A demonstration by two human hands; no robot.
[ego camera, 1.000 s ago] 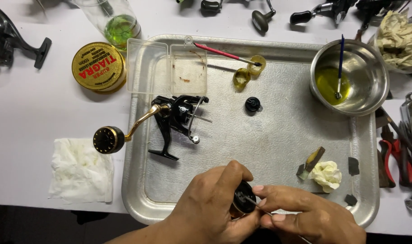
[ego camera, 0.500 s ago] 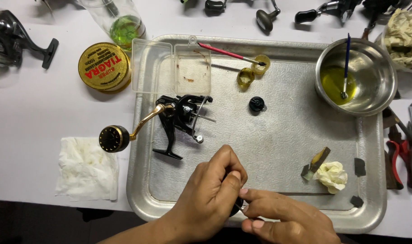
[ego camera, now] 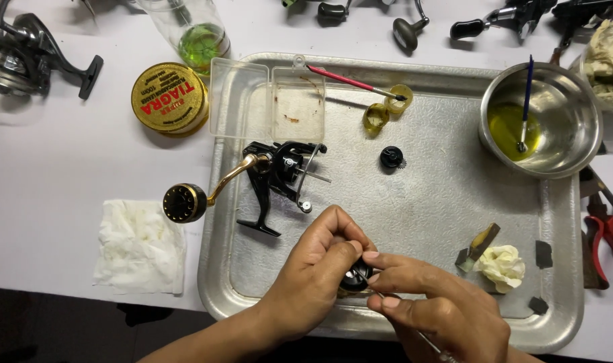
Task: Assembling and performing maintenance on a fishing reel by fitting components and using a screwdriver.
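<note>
My left hand (ego camera: pixel 313 275) is closed around a small black round reel part (ego camera: pixel 355 279) just above the front of the metal tray (ego camera: pixel 215 222). My right hand (ego camera: pixel 434 309) meets it from the right, fingertips on the part. It also pinches a thin metal tool (ego camera: pixel 420 334) whose tip reaches the part. Most of the part is hidden by my fingers. A black spinning reel body with a gold handle (ego camera: pixel 279 175) lies on the tray just behind my left hand. A small black knob (ego camera: pixel 391 156) sits further back.
A steel bowl (ego camera: pixel 568 114) with yellow liquid and a blue brush stands at the back right. A clear box (ego camera: pixel 266 101), a red brush (ego camera: pixel 350 81), yellow rings (ego camera: pixel 375 115) and a tissue wad (ego camera: pixel 500 265) lie on the tray. A gold tin (ego camera: pixel 170 99), tissue (ego camera: pixel 140 245) and red pliers (ego camera: pixel 605 242) lie beside it.
Both hands stay together on the small black part. My left fingers have shifted around it and my right fingertips now lie across its top. The view has drifted slightly.
</note>
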